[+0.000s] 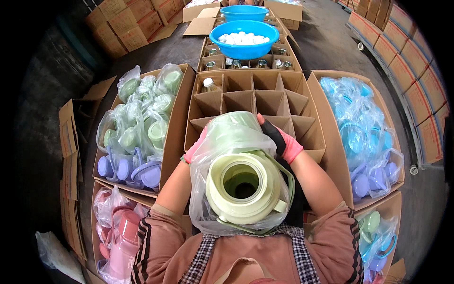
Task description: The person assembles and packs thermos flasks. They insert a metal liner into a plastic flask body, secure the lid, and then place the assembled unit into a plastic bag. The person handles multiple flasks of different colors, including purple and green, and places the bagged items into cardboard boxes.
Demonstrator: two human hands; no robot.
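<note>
A pale green vacuum flask body (220, 196) lies tilted against my front, its round open mouth facing up toward me. The inside looks dark, and its green carrying handle (289, 182) hangs along the right side. A clear plastic bag (201, 199) is loosely bunched around it. My left hand (196, 147), in a pink glove, grips the far left side of the flask, its fingers partly hidden by the bag. On the far right side, my right hand (283, 141), in a pink and black glove, holds the flask near its base.
A divided carton (269, 102) stands ahead, with a white-capped bottle (209, 85) in one compartment. Farther off, a blue basin (217, 40) holds white caps. Left, a carton (177, 118) holds bagged green and purple parts; right, another carton (326, 128) holds blue and purple ones. Pink flasks (125, 241) lie near left.
</note>
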